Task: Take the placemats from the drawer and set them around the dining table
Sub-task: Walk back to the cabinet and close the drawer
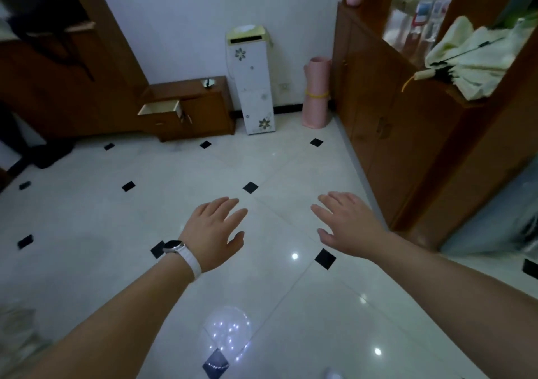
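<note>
A low brown wooden cabinet (201, 111) stands against the far wall, and its top drawer (159, 108) is pulled open; the pale inside shows, with nothing visible in it from here. No placemats or dining table are in sight. My left hand (214, 230), with a white watch on the wrist, and my right hand (346, 223) are stretched out in front of me over the floor, palms down, fingers straight and spread. Both hands hold nothing and are well short of the drawer.
A white flowered column unit (253, 87) and a rolled pink mat (316, 93) stand by the wall, right of the cabinet. A tall wooden sideboard (387, 122) with bottles and a folded umbrella lines the right side. Glossy white floor tiles (262, 160) lie between me and the cabinet.
</note>
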A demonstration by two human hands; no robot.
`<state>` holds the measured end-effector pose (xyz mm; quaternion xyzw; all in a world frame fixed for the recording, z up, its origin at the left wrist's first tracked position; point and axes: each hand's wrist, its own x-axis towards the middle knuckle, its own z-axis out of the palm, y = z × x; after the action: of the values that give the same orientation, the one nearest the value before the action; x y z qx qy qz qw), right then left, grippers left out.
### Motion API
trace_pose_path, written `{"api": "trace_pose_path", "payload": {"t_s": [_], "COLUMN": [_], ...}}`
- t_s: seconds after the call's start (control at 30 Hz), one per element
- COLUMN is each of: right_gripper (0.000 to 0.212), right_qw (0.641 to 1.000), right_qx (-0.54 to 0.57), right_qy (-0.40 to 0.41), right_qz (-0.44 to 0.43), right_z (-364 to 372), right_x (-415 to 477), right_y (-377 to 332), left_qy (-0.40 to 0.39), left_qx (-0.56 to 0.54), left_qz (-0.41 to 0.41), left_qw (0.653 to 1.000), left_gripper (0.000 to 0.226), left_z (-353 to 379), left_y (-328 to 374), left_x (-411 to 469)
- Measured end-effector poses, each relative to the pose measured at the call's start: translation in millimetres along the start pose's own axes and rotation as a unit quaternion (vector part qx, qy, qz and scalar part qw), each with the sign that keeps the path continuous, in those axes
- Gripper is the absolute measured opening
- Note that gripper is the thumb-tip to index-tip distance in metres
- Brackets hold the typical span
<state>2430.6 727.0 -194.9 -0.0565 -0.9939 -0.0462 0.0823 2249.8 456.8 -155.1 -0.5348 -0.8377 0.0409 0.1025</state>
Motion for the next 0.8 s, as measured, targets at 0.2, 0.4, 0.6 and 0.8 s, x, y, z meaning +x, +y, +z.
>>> {"api": "trace_pose_path", "payload": {"t_s": [0.2,0.4,0.6,0.8], "right_gripper": [0.052,0.052,0.052,0.051], "right_qw": [0.998,0.994,0.994,0.992], "right_qx": [0.012,0.016,0.002,0.009], "right_qy": [0.016,0.015,-0.001,0.024], "right_qz": [-0.062,-0.104,-0.11,-0.123], "right_z": [10.2,32.4,52.6,48.2], "right_x": [85.6,181.2,304.6,437.3], "right_y": [13.6,-0.6,-15.7,-54.7], "left_qy": [-0.007,-0.019,-0.02,-0.008], "left_qx": [0.0,-0.021,-0.05,-0.052], "left_qz": [-0.052,-0.085,-0.107,-0.132], "left_qw": [0.999,0.996,0.993,0.99], "left_gripper": [0.049,0.05,0.049,0.05], "left_z": [6.0,49.4,102.0,120.3], "left_y": [-38.4,-104.3,-212.2,-338.3], "left_x": [24.9,55.9,104.9,139.4]}}
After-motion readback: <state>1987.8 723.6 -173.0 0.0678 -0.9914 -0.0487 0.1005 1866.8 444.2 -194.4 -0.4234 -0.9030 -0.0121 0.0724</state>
